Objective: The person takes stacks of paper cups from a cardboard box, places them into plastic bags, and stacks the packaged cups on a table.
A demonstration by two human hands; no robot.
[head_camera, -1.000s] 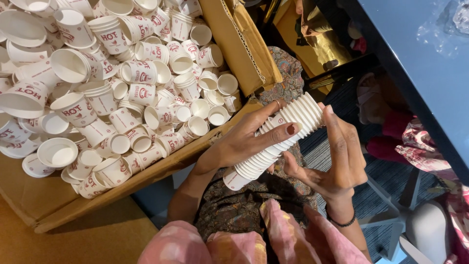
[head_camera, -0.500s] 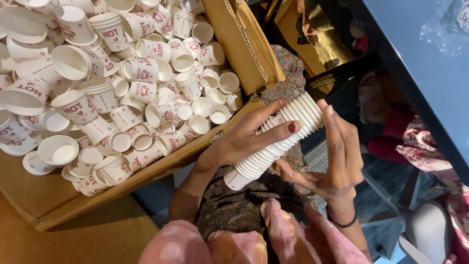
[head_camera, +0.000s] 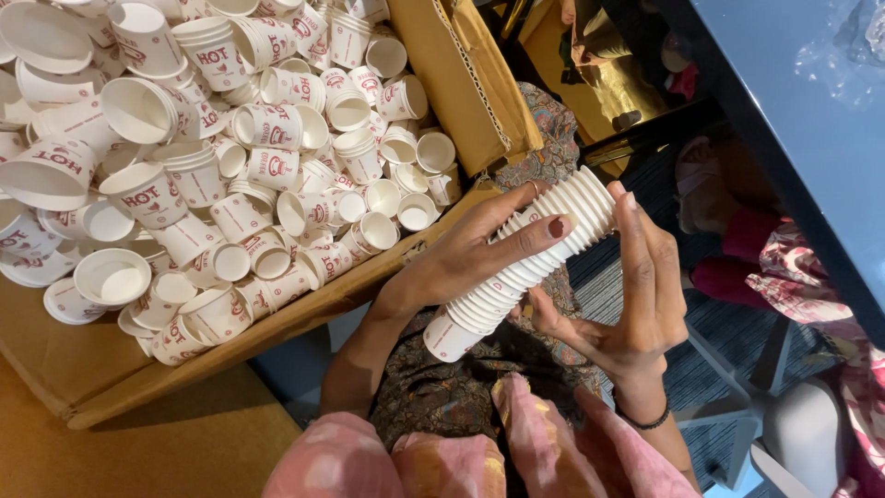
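Both hands gripped the nested cup stack [head_camera: 525, 263]: left hand [head_camera: 470, 254] wrapped over it, right hand [head_camera: 636, 304] bracing its wide end; keeping it straight seemed wise.

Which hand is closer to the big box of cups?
Left. The left hand holds the cup stack right beside the box; the right hand is farther off, behind the stack.

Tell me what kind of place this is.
Probably a packing or sorting spot in an office-like room: a cardboard box heaped with loose paper cups, a dark tabletop, and both hands, left and right, holding a nested cup stack.
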